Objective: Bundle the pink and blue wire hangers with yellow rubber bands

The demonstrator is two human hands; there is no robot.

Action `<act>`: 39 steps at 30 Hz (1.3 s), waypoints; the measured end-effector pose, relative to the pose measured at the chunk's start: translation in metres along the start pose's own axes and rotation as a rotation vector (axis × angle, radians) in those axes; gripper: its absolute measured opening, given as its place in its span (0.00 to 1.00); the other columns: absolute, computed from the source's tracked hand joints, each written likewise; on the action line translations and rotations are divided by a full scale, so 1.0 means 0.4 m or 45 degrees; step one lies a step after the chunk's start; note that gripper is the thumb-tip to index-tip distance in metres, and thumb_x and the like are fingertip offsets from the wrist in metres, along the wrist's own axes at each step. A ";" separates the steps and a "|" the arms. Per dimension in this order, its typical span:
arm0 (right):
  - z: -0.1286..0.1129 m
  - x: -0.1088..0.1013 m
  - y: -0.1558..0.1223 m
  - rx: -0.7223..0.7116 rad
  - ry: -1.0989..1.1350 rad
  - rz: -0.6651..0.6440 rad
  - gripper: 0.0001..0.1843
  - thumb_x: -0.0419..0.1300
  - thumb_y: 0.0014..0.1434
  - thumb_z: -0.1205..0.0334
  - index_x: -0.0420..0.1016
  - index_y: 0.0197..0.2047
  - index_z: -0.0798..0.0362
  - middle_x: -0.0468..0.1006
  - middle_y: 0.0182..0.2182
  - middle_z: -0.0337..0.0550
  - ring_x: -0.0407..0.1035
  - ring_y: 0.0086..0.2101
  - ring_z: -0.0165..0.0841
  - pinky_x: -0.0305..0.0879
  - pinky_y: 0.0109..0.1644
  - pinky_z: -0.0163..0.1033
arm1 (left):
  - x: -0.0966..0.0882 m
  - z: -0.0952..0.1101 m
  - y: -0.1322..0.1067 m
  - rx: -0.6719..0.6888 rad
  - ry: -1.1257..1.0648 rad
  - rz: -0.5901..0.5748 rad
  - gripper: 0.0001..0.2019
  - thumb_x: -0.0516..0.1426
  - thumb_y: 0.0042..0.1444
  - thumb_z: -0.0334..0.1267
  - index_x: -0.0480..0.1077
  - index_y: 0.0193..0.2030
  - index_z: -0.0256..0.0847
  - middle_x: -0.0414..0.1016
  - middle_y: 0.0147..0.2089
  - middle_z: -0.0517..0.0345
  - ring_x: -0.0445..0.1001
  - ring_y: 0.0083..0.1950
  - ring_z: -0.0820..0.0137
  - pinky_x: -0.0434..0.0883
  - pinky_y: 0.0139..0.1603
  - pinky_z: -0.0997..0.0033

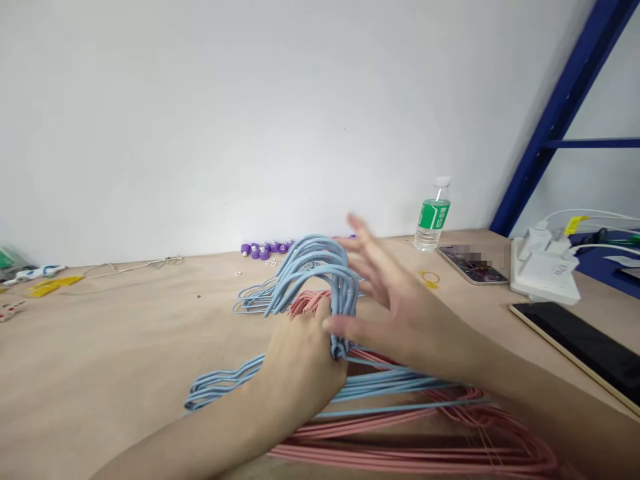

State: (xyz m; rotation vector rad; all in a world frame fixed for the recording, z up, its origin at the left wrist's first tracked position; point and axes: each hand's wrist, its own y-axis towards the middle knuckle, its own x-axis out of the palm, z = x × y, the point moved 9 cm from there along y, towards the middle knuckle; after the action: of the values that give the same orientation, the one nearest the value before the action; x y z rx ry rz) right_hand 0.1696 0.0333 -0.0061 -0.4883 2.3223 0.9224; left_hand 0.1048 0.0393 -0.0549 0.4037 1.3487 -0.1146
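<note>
A bundle of blue clothes hangers [313, 263] stands in the middle, its hooks raised and curving to the left. My left hand [300, 363] is wrapped round the hangers' necks, just under the hooks. On the other side, my right hand [385, 287] has its fingers spread and slightly blurred; its thumb reaches toward the necks, though I cannot tell whether it touches them. Beneath and in front lies a stack of pink clothes hangers [400, 457], partly covered by the blue ones and my arms. More pink hooks show behind the blue hooks.
Purple capped pieces [265, 249] lie by the wall. To the right are a water bottle [433, 217], a yellow band [430, 279], a phone [473, 265], a white power strip [545, 273] and a dark-screened device [583, 343]. Yellow strips [55, 285] and a thin cord lie left.
</note>
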 end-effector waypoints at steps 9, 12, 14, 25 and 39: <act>-0.100 -0.018 0.149 0.037 -0.890 -0.224 0.16 0.52 0.42 0.79 0.73 0.35 0.58 0.73 0.28 0.48 0.68 0.28 0.37 0.60 0.27 0.37 | -0.026 0.012 -0.008 -0.173 -0.020 -0.191 0.12 0.52 0.44 0.31 0.64 0.38 0.39 0.74 0.31 0.52 0.73 0.33 0.58 0.67 0.31 0.65; -0.119 -0.013 0.166 -0.006 -0.873 -0.278 0.15 0.50 0.41 0.81 0.72 0.29 0.58 0.73 0.26 0.48 0.68 0.27 0.35 0.55 0.26 0.36 | -0.038 0.002 -0.010 -0.196 -0.108 -0.112 0.09 0.53 0.47 0.36 0.64 0.37 0.39 0.74 0.37 0.52 0.73 0.39 0.59 0.68 0.36 0.64; -0.120 -0.019 0.169 0.010 -0.750 -0.205 0.17 0.49 0.40 0.81 0.72 0.31 0.59 0.73 0.27 0.47 0.67 0.29 0.34 0.56 0.28 0.36 | -0.038 -0.007 -0.010 -0.188 -0.120 -0.055 0.12 0.55 0.47 0.35 0.63 0.40 0.38 0.73 0.41 0.50 0.71 0.44 0.59 0.68 0.40 0.64; -0.103 -0.006 0.166 -0.046 0.482 0.122 0.17 0.49 0.42 0.72 0.68 0.37 0.54 0.61 0.17 0.30 0.58 0.21 0.22 0.51 0.26 0.30 | -0.048 -0.035 0.003 -0.235 -0.583 -0.192 0.10 0.59 0.43 0.41 0.69 0.33 0.41 0.73 0.28 0.59 0.73 0.34 0.62 0.68 0.31 0.68; 0.102 -0.040 0.023 -0.162 -0.627 -0.564 0.44 0.64 0.45 0.55 0.51 0.62 0.58 0.61 0.57 0.54 0.58 0.53 0.42 0.57 0.53 0.44 | -0.089 -0.134 0.019 -0.346 -0.739 -0.329 0.12 0.57 0.39 0.47 0.67 0.28 0.42 0.62 0.18 0.65 0.56 0.18 0.75 0.49 0.15 0.77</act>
State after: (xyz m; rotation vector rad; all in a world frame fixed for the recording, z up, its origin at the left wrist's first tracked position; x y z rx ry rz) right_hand 0.1926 0.0706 -0.0151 -0.7031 1.6336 0.8556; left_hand 0.0498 0.0597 -0.0276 -0.0418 0.8193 -0.2392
